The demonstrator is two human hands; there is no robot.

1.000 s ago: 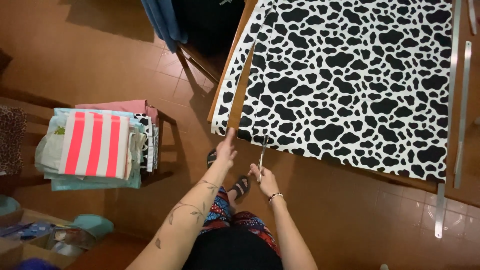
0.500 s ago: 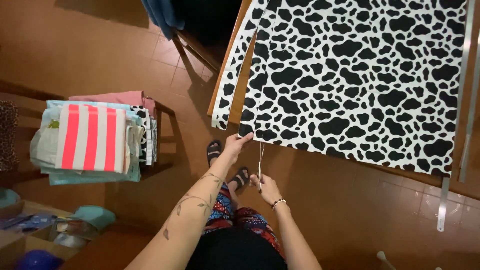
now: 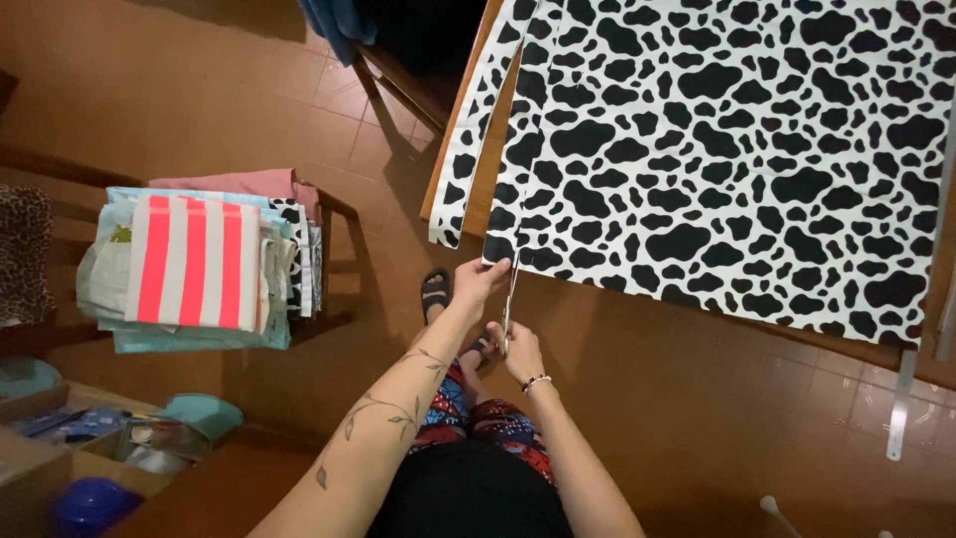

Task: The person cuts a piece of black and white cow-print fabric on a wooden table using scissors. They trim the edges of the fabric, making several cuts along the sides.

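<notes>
A big sheet of cow-print fabric (image 3: 737, 149), white with black spots, is spread flat over a wooden table (image 3: 476, 169). It covers most of the tabletop, and its near edge hangs a little over the side. A long narrow strip (image 3: 476, 130) of the same cloth is seen at the left edge of the sheet, hanging down past the table. To the left, a pile of folded fabrics (image 3: 199, 264) is stacked on a chair, with a pink-and-white striped piece on top. A metal ruler (image 3: 901, 408) is laid at the far right.

The near corner of the sheet is pinched by the left hand (image 3: 478, 284), with the fingers pressed together on the cloth. A pair of scissors (image 3: 509, 314) is held in the right hand (image 3: 520, 351), just below the corner, with the fingers closed around the handles. The blades are pointed up at the fabric edge; whether they are apart cannot be told.

For a neat cut, the cloth is best kept pulled tight, and the blades are best kept in line with the edge of the strip, with long slow snips
</notes>
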